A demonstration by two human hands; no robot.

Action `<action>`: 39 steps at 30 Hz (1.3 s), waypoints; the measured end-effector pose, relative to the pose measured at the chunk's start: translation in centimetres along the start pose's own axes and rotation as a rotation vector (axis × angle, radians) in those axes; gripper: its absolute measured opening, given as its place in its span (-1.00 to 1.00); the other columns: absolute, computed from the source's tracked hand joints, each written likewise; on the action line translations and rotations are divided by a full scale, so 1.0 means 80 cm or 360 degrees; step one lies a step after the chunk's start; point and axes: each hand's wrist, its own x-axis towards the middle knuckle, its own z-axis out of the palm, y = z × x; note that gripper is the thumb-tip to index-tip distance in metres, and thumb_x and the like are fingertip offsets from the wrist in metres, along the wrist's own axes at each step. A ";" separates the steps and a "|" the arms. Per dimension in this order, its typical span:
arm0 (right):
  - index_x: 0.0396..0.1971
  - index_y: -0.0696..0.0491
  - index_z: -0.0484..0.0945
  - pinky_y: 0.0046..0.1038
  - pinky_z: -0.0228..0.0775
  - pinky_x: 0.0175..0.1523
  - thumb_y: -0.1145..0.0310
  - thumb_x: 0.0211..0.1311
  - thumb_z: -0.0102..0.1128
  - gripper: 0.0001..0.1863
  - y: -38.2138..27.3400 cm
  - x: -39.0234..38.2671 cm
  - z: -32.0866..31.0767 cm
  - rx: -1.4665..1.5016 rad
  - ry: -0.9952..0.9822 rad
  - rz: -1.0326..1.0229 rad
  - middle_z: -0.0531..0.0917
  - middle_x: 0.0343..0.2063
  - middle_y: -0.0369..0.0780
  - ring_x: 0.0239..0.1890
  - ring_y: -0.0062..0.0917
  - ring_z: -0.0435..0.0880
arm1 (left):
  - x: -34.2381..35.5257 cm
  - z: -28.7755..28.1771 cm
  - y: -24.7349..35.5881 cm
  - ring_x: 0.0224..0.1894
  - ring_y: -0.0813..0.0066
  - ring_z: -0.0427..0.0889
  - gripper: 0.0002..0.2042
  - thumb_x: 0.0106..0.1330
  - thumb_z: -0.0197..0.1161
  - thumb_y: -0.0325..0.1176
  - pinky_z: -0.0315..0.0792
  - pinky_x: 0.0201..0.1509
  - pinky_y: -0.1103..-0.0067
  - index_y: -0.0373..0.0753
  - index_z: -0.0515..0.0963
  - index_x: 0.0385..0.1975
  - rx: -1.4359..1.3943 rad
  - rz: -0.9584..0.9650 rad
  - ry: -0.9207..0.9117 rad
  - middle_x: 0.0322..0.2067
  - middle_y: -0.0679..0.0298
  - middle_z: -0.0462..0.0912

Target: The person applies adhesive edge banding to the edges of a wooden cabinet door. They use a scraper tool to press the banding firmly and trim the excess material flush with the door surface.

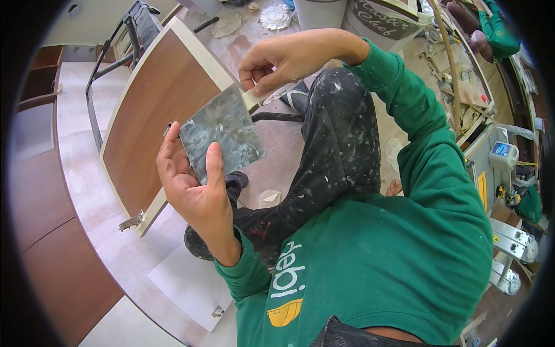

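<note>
In my left hand (193, 179) is a thin square metal plate (222, 130), grey and smeared with whitish residue. My thumb lies across its face and the other fingers are behind it. My right hand (283, 61) is closed, thumb against fingers, just beyond the plate's upper edge at the corner of a wooden panel. What it pinches, if anything, is hard to make out. The panel (165, 81) has a brown wood-grain face and a cream border, and leans beyond the plate. A metal hinge (132, 221) sticks out at its lower end.
A black metal-framed stand (95, 104) rises behind the panel. A white board (193, 283) with a hinge lies at lower left. White buckets (376, 23) stand at the back. Debris, a white jug (503, 155) and a ladder (511, 237) are to the right. Another person's green sleeve (500, 32) shows at top right.
</note>
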 end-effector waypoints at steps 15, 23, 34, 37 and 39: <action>-0.52 0.15 0.67 -0.39 0.28 -0.49 -0.20 0.32 0.36 -0.38 -0.014 0.025 0.021 -0.0230 0.0300 0.0202 0.53 -0.68 -0.26 -0.60 -0.53 0.49 | 0.000 -0.001 0.012 0.08 0.46 0.65 -0.45 0.38 0.36 -0.57 0.54 0.10 0.58 -0.40 0.38 0.36 -0.0236 -0.0220 -0.0158 0.09 0.03 0.64; -0.50 0.14 0.70 -0.39 0.32 -0.50 -0.18 0.31 0.39 -0.41 -0.010 0.024 0.020 -0.0288 0.0295 0.0246 0.60 -0.66 -0.25 -0.60 -0.51 0.56 | 0.041 -0.062 0.050 -0.41 0.60 0.65 -0.70 0.36 0.48 -0.34 0.50 -0.27 0.62 -0.29 0.65 0.01 0.0858 0.0034 -0.0311 -0.41 0.26 0.72; -0.52 0.14 0.70 -0.43 0.30 -0.49 -0.17 0.33 0.37 -0.42 -0.006 0.016 0.017 -0.0196 0.0267 0.0266 0.58 -0.66 -0.30 -0.61 -0.56 0.52 | 0.168 0.012 0.026 -0.36 0.48 0.64 -0.59 0.26 0.52 -0.12 0.50 -0.26 0.50 -0.33 0.56 -0.17 0.1447 0.0167 -0.1433 -0.41 0.21 0.65; -0.53 0.13 0.70 -0.44 0.27 -0.51 -0.16 0.34 0.36 -0.42 -0.006 0.016 0.018 -0.0212 0.0275 0.0239 0.57 -0.67 -0.31 -0.62 -0.58 0.50 | 0.192 0.011 0.012 -0.40 0.61 0.59 -0.61 0.31 0.51 -0.16 0.46 -0.35 0.60 -0.35 0.55 -0.16 0.1093 -0.0085 -0.1602 -0.43 0.29 0.64; -0.52 0.13 0.70 -0.44 0.26 -0.52 -0.16 0.34 0.35 -0.42 -0.005 0.016 0.018 -0.0201 0.0261 0.0262 0.56 -0.67 -0.31 -0.62 -0.59 0.49 | 0.195 0.011 0.013 -0.35 0.57 0.62 -0.57 0.25 0.55 -0.11 0.48 -0.32 0.59 -0.35 0.56 -0.20 0.1038 -0.0203 -0.1680 -0.41 0.26 0.65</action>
